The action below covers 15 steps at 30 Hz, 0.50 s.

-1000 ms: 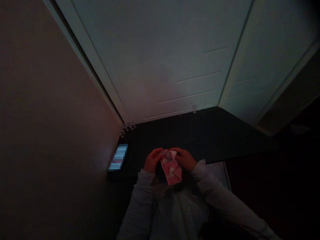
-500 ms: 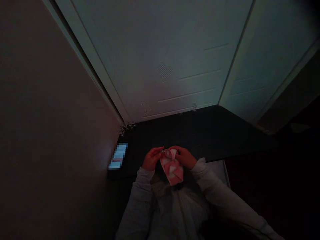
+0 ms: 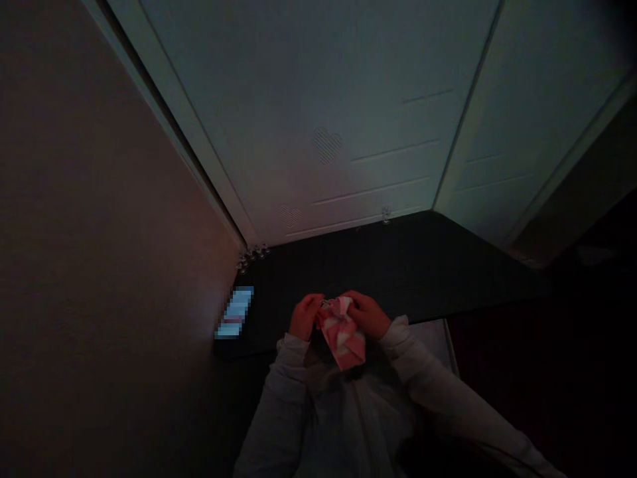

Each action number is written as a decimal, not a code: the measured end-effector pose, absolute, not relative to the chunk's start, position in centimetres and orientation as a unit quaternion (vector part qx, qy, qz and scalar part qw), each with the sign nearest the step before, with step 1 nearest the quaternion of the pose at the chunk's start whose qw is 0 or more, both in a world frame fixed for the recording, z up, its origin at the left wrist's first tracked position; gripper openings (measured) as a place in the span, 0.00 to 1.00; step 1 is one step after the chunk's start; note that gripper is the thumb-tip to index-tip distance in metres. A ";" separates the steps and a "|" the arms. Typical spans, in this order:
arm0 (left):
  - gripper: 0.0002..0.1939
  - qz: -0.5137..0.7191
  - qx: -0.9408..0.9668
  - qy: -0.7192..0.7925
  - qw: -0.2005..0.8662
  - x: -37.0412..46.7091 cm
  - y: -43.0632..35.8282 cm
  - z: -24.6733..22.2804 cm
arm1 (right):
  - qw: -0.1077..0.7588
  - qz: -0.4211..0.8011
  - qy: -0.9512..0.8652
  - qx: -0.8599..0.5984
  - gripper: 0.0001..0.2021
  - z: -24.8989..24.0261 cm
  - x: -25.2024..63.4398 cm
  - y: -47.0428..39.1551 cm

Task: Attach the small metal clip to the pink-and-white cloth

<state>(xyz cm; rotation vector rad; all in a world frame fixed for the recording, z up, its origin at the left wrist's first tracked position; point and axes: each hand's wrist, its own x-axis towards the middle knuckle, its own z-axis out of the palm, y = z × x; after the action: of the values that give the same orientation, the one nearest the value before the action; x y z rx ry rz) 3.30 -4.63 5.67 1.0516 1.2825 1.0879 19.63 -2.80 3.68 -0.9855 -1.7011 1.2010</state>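
Note:
A pink and white patterned cloth [image 3: 348, 345] hangs down between my two hands, near the front edge of the dark table. My right hand [image 3: 367, 315] is closed on its upper right part. At its upper left, my left hand [image 3: 304, 317] has its fingers bent together against the cloth's edge. A small shiny clear object [image 3: 327, 304] shows at the top of the cloth, between the hands; its shape is too dim to make out.
The dark table [image 3: 398, 265] meets a pale panel with heart patterns [image 3: 328, 145]. Several small clear objects [image 3: 253, 255] cluster at its back left corner, and another [image 3: 386, 216] stands at the back edge. A lit, pixelated screen [image 3: 235, 312] lies at the left.
My left hand has turned slightly and its fingers have curled in closer to the cloth's left edge. My right hand has barely moved.

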 end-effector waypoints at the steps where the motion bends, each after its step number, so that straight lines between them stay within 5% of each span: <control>1: 0.17 0.450 0.453 0.549 0.540 3.4 -4.7 5.7 | 0.405 0.477 -0.674 -0.392 0.11 3.6 19.6 -2.8; 15: 0.17 0.505 0.431 0.473 0.579 2.7 -5.1 5.5 | 0.428 0.505 -0.652 -0.371 0.12 4.5 20.0 -2.9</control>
<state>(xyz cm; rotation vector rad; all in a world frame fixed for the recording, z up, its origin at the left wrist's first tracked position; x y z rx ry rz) 2.70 -5.08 5.47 1.0068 1.1068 1.1812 19.98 -2.90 4.53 -0.9264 -1.6282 1.2609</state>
